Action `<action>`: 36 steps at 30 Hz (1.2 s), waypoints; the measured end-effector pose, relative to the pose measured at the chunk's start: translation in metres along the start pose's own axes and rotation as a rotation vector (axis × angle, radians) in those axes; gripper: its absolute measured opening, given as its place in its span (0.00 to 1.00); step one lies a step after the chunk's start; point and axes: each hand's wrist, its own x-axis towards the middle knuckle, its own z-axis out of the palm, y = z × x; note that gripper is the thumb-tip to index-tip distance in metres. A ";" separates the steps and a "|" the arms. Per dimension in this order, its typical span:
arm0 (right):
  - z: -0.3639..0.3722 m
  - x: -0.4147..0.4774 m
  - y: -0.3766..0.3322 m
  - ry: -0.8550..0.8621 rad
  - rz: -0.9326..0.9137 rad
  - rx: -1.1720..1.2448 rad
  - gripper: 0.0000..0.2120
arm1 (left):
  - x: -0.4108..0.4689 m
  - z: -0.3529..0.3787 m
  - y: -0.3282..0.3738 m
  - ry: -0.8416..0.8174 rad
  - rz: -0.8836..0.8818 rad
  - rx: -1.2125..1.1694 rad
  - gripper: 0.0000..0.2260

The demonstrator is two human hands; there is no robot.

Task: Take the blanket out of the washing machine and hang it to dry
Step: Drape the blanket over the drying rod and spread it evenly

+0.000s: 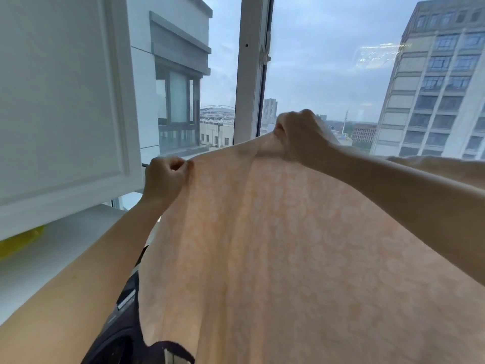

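Observation:
A peach blanket (288, 258) with a pale round pattern fills the lower right of the head view, held up and stretched in front of the window. My left hand (164, 179) pinches its top edge at the left corner. Higher and to the right, my right hand (301, 137) grips the same top edge, and more of the blanket trails off behind that forearm. The dark front of the washing machine (123, 319) shows below the blanket's left edge, mostly hidden.
A white cabinet door (60, 101) stands close on the left, with a white shelf (52, 258) and something yellow (21, 240) under it. A window frame post (252, 69) rises straight ahead, with tall buildings outside.

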 end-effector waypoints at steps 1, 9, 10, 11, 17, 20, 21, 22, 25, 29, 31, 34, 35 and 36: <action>-0.002 -0.003 0.004 -0.005 0.018 0.002 0.08 | 0.001 0.001 0.004 -0.018 0.006 0.009 0.10; -0.009 -0.028 0.007 -0.083 -0.107 0.023 0.11 | -0.022 0.045 0.056 -0.197 0.075 -0.137 0.13; -0.013 -0.030 0.006 -0.097 -0.128 0.051 0.12 | -0.021 0.049 0.067 -0.227 0.123 -0.154 0.15; -0.018 -0.031 0.006 -0.107 -0.139 0.065 0.13 | -0.020 0.053 0.075 -0.232 0.154 -0.164 0.14; -0.048 -0.057 0.046 -0.154 -0.054 0.037 0.11 | -0.019 0.058 0.083 -0.059 0.323 0.064 0.09; -0.063 -0.077 0.066 -0.161 0.003 0.015 0.11 | -0.026 0.064 0.095 -0.125 0.511 0.180 0.10; -0.066 -0.083 0.070 -0.162 0.018 0.011 0.10 | -0.028 0.065 0.100 -0.155 0.549 0.177 0.10; -0.070 -0.088 0.073 -0.158 0.033 0.007 0.09 | -0.030 0.068 0.104 -0.182 0.574 0.161 0.10; -0.077 -0.098 0.081 -0.127 0.083 0.032 0.07 | -0.038 0.077 0.115 -0.236 0.610 0.109 0.13; -0.079 -0.105 0.082 -0.082 0.120 0.005 0.05 | -0.040 0.087 0.123 -0.196 0.599 0.144 0.17; -0.082 -0.108 0.085 -0.054 0.142 -0.027 0.06 | -0.040 0.089 0.122 -0.173 0.591 0.164 0.15; -0.099 -0.114 0.102 0.016 0.194 -0.010 0.07 | -0.037 0.088 0.122 -0.201 0.573 0.156 0.12; -0.105 -0.119 0.108 0.017 0.204 0.009 0.07 | -0.037 0.087 0.124 -0.221 0.576 0.151 0.12; -0.109 -0.123 0.113 0.000 0.200 0.021 0.07 | -0.037 0.087 0.127 -0.238 0.586 0.161 0.13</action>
